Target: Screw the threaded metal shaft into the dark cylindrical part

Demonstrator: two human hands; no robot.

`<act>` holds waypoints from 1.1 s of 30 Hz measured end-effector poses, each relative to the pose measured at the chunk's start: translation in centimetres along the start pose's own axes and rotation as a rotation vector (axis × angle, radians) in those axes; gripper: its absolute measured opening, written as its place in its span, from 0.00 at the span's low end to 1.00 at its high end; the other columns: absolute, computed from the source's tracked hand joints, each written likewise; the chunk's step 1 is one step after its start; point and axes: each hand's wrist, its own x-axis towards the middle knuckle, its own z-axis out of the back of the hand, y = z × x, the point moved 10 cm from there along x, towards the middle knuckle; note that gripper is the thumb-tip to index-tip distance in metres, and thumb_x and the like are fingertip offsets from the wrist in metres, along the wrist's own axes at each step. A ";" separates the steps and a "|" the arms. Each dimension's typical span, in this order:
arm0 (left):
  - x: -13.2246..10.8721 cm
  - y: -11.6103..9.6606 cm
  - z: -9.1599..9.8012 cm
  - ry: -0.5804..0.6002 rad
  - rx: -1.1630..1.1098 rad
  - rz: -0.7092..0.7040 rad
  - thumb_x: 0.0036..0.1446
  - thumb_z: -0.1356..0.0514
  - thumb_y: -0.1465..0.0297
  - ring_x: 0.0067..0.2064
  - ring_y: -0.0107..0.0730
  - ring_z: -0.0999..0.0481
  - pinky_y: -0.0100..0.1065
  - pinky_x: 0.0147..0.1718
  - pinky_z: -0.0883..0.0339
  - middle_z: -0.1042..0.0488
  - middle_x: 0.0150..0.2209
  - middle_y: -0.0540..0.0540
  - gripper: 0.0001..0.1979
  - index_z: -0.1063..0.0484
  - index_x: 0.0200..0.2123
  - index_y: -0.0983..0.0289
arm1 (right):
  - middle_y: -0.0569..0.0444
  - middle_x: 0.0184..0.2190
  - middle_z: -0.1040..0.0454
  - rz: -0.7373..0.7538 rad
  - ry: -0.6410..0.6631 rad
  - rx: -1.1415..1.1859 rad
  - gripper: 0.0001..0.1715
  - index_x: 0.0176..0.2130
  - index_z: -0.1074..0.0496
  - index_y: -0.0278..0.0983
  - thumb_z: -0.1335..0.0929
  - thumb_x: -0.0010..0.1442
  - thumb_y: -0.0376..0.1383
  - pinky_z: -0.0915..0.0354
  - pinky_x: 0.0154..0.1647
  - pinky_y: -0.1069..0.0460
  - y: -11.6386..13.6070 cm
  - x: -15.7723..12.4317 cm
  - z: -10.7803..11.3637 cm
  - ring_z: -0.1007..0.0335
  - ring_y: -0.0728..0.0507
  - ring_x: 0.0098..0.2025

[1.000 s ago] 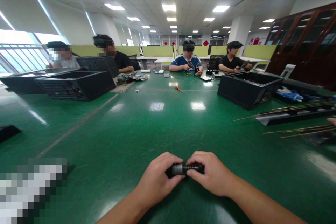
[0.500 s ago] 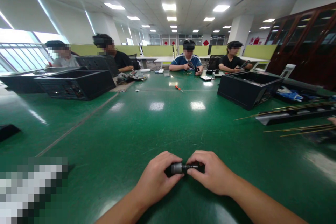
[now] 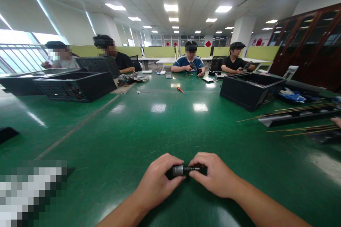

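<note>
Green and glossy, the bench [image 3: 160,131] runs away from the person, and at its near edge both hands meet on a dark tool [image 3: 178,170] with a silver collar. The left hand [image 3: 159,175] wraps the collar end, thumb on the near side and fingers over the far side; the right hand [image 3: 213,173] pinches the slim, ridged section beside it (whether this is one piece or two, the fingers hide too much to tell). The hands are close to each other, a small gap between their fingertips, and the tool lies level between them, just above or on the bench; which of the two cannot be told. Well beyond, a red-handled screwdriver [image 3: 180,90] lies with its tip toward the near right. An open black case [image 3: 247,94] stands on the right, near some thin brass-coloured rods [image 3: 309,128], and another dark case [image 3: 77,87] sits on the left. Across the bench, a co-worker in a blue shirt [image 3: 182,64] holds a dark drill-like tool [image 3: 193,65].
</note>
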 end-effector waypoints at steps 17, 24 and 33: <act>-0.1 0.1 0.4 -0.025 0.018 -0.015 0.51 0.33 0.76 0.39 0.34 0.22 0.35 0.41 0.28 0.20 0.38 0.52 0.14 0.25 0.42 0.60 | 0.55 0.33 0.23 -0.002 -0.006 0.000 0.05 0.37 0.23 0.38 0.28 0.58 0.33 0.36 0.39 0.52 0.0 0.0 0.2 0.27 0.45 0.36; 0.0 0.1 0.5 -0.031 0.018 -0.014 0.51 0.33 0.76 0.40 0.34 0.21 0.35 0.41 0.28 0.20 0.38 0.52 0.14 0.25 0.42 0.60 | 0.55 0.33 0.23 -0.013 -0.005 -0.012 0.04 0.37 0.23 0.38 0.29 0.58 0.33 0.36 0.40 0.51 0.1 0.0 0.4 0.27 0.45 0.36; -0.2 0.2 0.5 -0.026 0.015 -0.022 0.52 0.33 0.75 0.40 0.34 0.22 0.35 0.42 0.28 0.20 0.38 0.53 0.13 0.25 0.43 0.60 | 0.55 0.33 0.23 -0.016 0.001 -0.031 0.04 0.36 0.23 0.38 0.28 0.57 0.33 0.36 0.39 0.52 0.1 0.0 0.3 0.28 0.45 0.36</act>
